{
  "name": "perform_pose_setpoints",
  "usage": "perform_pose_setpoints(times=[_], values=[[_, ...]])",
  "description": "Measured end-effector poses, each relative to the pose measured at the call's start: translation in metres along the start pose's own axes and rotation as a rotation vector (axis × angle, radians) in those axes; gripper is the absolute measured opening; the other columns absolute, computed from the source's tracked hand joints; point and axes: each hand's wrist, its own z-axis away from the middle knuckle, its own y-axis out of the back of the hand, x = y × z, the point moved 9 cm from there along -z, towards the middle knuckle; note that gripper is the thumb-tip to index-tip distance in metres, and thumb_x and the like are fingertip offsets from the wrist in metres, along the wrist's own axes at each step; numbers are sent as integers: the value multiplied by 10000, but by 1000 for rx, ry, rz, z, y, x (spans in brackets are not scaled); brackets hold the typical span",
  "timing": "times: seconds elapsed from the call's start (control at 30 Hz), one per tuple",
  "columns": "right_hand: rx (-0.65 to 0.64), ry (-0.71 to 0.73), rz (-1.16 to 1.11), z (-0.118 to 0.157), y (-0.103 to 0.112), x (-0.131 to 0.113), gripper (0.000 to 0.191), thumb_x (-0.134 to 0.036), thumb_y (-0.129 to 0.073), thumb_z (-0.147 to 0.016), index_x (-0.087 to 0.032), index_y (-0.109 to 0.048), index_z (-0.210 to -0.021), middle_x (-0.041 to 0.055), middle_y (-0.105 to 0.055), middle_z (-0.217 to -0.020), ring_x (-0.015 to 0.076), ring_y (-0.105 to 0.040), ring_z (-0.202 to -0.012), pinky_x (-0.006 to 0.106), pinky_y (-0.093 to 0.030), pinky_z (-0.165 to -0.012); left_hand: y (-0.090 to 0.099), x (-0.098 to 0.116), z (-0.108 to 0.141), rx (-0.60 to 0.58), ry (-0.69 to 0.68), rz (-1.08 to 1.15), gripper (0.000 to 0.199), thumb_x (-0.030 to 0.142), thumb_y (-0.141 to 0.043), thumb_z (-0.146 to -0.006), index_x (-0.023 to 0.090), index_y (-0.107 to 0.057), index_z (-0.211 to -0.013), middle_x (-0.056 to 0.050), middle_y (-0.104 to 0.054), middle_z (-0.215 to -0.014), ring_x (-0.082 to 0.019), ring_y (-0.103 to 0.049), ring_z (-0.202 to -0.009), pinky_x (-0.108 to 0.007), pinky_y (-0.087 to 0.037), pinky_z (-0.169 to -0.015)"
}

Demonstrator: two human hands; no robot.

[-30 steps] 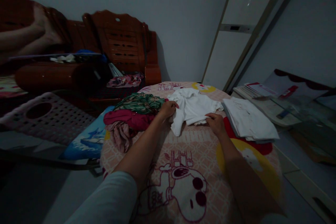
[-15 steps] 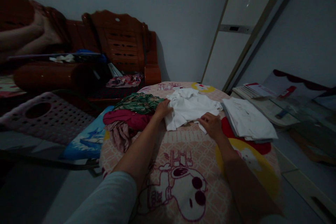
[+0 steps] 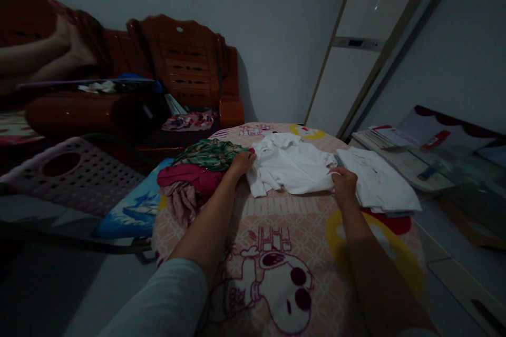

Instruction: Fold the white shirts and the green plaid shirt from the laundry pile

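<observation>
A white shirt point(image 3: 292, 166) lies spread across the far half of the round table, a little crumpled near its collar. At its right end my right hand point(image 3: 344, 183) is closed in a pinch on the lower edge of the fabric, pulling it out to the side. My left hand point(image 3: 242, 162) is at the shirt's left edge, fingers curled closed on the cloth there; the fingertips are partly hidden. Just left of that hand are a heaped green patterned garment point(image 3: 209, 154), a crimson garment point(image 3: 185, 178) and a dusty-pink cloth point(image 3: 179, 201).
A folded white stack of clothes point(image 3: 377, 179) sits at the table's right edge. The patterned tablecloth point(image 3: 253, 226) covers the table. A woven chair point(image 3: 75, 179) with a blue cushion point(image 3: 134, 205) stands left. Behind are a wooden sofa point(image 3: 185, 68) and a person's bare feet point(image 3: 75, 47).
My right hand has moved right, drawing the shirt's lower edge out flatter toward the folded stack. My left hand has shifted slightly left along the shirt's edge.
</observation>
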Motion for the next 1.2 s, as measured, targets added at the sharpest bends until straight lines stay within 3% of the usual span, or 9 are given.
perform_pose_setpoints(times=[0.13,0.3,0.47,0.63,0.73,0.83,0.9,1.0,1.2], values=[[152,-92,-23,-1,23,10,197,-288,-478,-551,-176,-640,-566,-18,-506,-492,163,-451,-534,275,-350,-506,7,-8,0,90,77,-39,317,192,-407,-933,99,-652,-1111,-189,-687,-1175,-271,-635,-1127,-331,-451,-964],[115,-114,-11,-1,19,21,203,-318,-485,-541,-180,-634,-560,-25,-484,-489,166,-443,-548,271,-337,-497,6,-22,1,148,217,79,397,228,-499,-897,30,-557,-1235,-268,-661,-1198,-362,-620,-1167,-392,-469,-953],[80,-103,-13,-1,13,27,211,-325,-483,-559,-183,-638,-580,-28,-483,-503,163,-445,-554,265,-343,-505,3,-23,0,211,195,98,613,181,-507,-866,-46,-382,-1421,-292,-580,-1328,-321,-575,-1252,-339,-452,-1003],[89,-120,-26,-1,12,28,216,-323,-487,-544,-181,-645,-579,-30,-479,-500,162,-442,-555,265,-338,-507,6,-6,-1,78,32,11,350,191,-496,-854,103,-706,-1120,-175,-721,-1117,-307,-648,-1107,-348,-469,-970],[68,-142,-31,0,10,28,212,-325,-483,-535,-183,-637,-569,-29,-477,-495,161,-438,-548,265,-330,-499,34,0,4,225,-22,21,343,182,-460,-860,161,-755,-1034,-121,-730,-1098,-281,-643,-1068,-352,-463,-977],[73,-136,-27,1,10,26,210,-329,-478,-534,-184,-627,-560,-24,-475,-486,160,-431,-545,266,-323,-495,53,1,12,376,-39,-63,341,201,-446,-887,181,-757,-1025,-114,-647,-1285,-291,-541,-1225,-433,-359,-1103],[82,-135,-38,1,11,25,210,-332,-480,-532,-182,-625,-556,-21,-478,-486,162,-434,-551,267,-328,-499,45,-4,12,303,-25,-148,310,227,-476,-891,206,-756,-1021,-104,-569,-1395,-314,-446,-1327,-524,-253,-1159],[83,-154,-52,1,10,27,211,-330,-487,-528,-179,-630,-564,-22,-480,-493,165,-444,-555,268,-333,-502,20,-18,10,74,41,-244,328,305,-514,-897,282,-718,-1153,-86,-473,-1492,-351,-343,-1407,-620,-205,-1148],[66,-116,-56,0,6,25,204,-330,-486,-540,-177,-621,-547,-25,-462,-492,154,-422,-551,273,-326,-512,4,-30,4,-129,72,-329,387,348,-437,-939,383,-663,-1252,-51,-301,-1597,-376,-227,-1471,-630,-218,-1140]])
